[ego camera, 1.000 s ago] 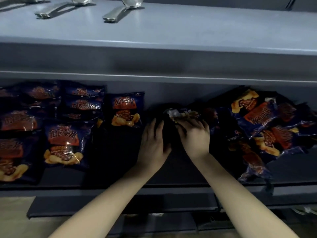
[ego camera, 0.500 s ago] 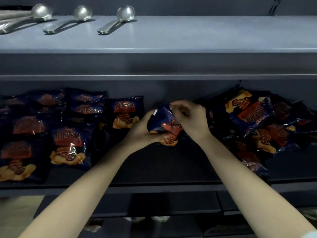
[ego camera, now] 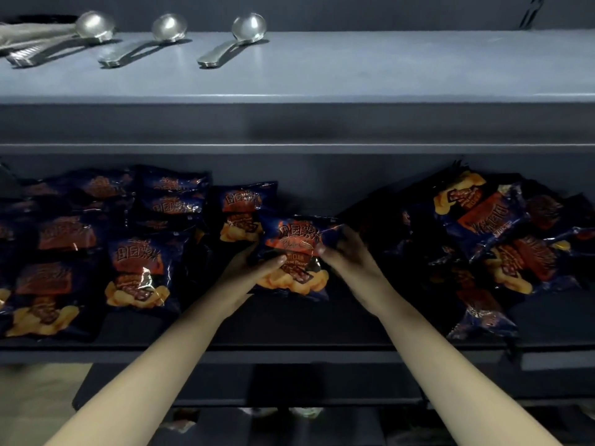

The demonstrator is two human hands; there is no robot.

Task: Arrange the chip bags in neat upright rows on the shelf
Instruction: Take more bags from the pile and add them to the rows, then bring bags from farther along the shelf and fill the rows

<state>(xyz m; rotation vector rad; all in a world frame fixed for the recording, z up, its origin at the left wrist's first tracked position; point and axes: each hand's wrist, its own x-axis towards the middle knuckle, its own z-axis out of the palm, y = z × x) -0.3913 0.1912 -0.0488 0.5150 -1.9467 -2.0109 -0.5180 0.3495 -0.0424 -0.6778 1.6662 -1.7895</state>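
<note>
Dark blue chip bag [ego camera: 294, 252] with an orange label, upright and face-out mid-shelf [ego camera: 289, 352], gripped on both sides by left hand [ego camera: 244, 275] and right hand [ego camera: 351, 262]. Matching bags in tidy rows [ego camera: 141, 272] on the left, messy heap [ego camera: 492, 239] on the right.

1. Three metal spoons lie well apart on the grey upper shelf [ego camera: 386, 66]: a left spoon [ego camera: 64, 46], a middle spoon [ego camera: 141, 46] and a right spoon [ego camera: 228, 45].
2. Each bowl faces the back wall, and each handle runs forward and to the left.
3. More metal utensils [ego camera: 32, 32] lie at the far left edge, cut off by the frame.
4. A slotted rail [ego camera: 531, 11] stands on the back wall at upper right.
5. Beige floor [ego camera: 38, 397] shows at lower left.
</note>
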